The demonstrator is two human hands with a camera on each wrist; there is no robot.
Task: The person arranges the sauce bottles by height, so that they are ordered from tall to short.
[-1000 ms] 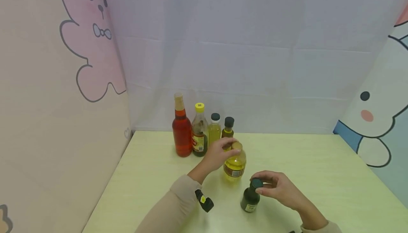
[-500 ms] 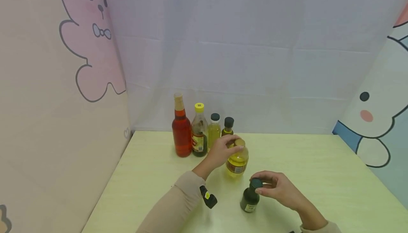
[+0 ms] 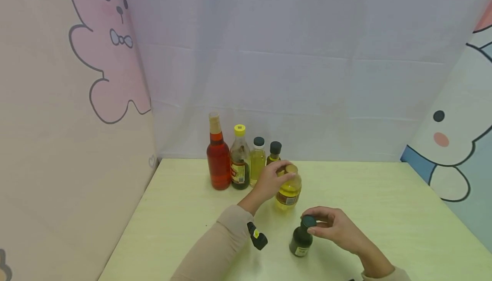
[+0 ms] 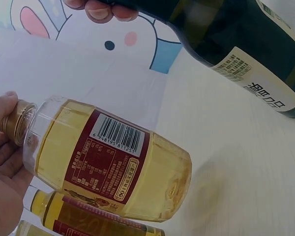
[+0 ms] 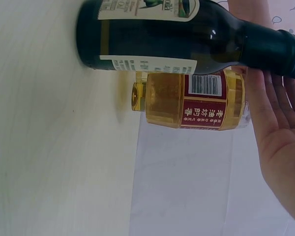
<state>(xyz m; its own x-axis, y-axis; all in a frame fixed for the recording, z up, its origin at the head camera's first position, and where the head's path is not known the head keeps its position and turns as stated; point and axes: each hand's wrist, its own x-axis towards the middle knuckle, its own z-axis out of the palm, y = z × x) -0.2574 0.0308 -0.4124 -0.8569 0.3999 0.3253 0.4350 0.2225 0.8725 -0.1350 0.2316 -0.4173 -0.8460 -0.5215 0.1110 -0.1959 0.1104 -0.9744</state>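
Observation:
My left hand (image 3: 269,182) grips a clear bottle of yellow oil (image 3: 288,195) by its neck, just under the gold cap (image 3: 291,169). Its red-brown label with a barcode (image 4: 117,137) faces the left wrist camera. Whether the base touches the table cannot be made out. Nearer and to the right, my right hand (image 3: 340,229) holds a dark green glass bottle (image 3: 301,242) by the neck below its dark cap (image 3: 308,221). Pale labels (image 5: 147,64) wrap this bottle, which leans slightly in the head view.
Along the back left stand a red-liquid bottle (image 3: 218,165), a yellow-capped bottle (image 3: 240,170), a dark-capped bottle of yellow liquid (image 3: 257,161) and a slim dark-capped bottle (image 3: 274,149), partly behind my left hand. A pale table (image 3: 365,195) meets a white curtain (image 3: 307,80).
My left hand has carried the yellow oil bottle away from me and slightly right, toward the back row. My right hand and the dark green bottle have stayed in place.

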